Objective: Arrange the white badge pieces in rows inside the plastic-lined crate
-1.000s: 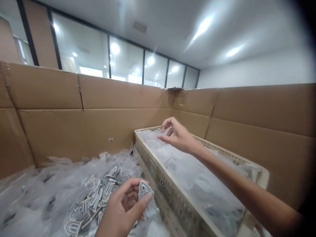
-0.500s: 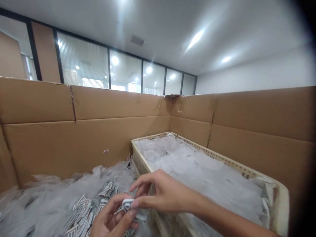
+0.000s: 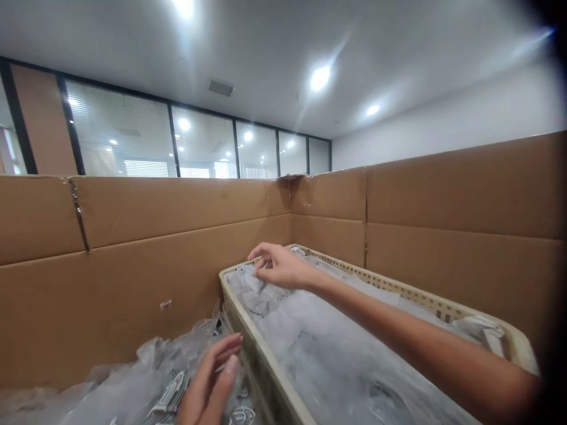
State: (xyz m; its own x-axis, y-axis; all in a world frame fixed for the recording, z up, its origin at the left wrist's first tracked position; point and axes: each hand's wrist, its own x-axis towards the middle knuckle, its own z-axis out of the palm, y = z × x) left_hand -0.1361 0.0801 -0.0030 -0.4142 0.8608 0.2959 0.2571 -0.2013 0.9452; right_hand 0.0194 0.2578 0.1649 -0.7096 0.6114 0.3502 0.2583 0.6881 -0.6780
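At the far left corner of the cream plastic crate (image 3: 261,348), my right hand (image 3: 283,267) has its thumb and curled fingers at a small flat white-and-grey piece (image 3: 250,280). The piece lies against the thin translucent bags in the crate. My left hand (image 3: 212,378) is by the crate's left side, low in the view, with fingers and thumb apart and nothing in them. Near it is a heap of flat grey-and-white pieces with dark outlines (image 3: 170,392), their exact kind unclear.
Translucent plastic bags (image 3: 110,392) pile up left of the crate. More bags (image 3: 328,336) fill the crate nearly to its rim. Tall brown cardboard walls (image 3: 177,248) stand behind and to the right. A glass partition (image 3: 204,141) is beyond.
My right hand has moved forward from my left hand to the crate's far corner. My left hand has let go of the small white-and-grey piece. The view has turned slightly right.
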